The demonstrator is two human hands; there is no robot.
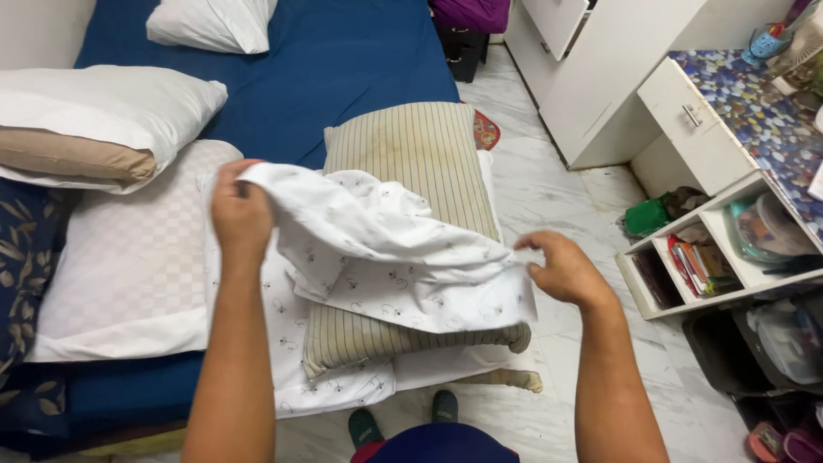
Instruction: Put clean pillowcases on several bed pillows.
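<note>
Bedroom, blue-sheeted bed (343, 60) over marble floor. Left hand (241, 210) grip closed on one end of white patterned pillowcase (386, 249), lifted; right hand (561, 270) pinches its opposite edge. Pillowcase drapes across striped pillow (411, 150) at bed edge. White pillows (103, 107) left.

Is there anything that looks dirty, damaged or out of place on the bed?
The striped pillow has yellowish stains on its bare cover. It lies crooked, overhanging the bed edge. The white printed pillowcase is only draped over it, bunched, held by the left hand and right hand. Nothing looks torn.
</note>
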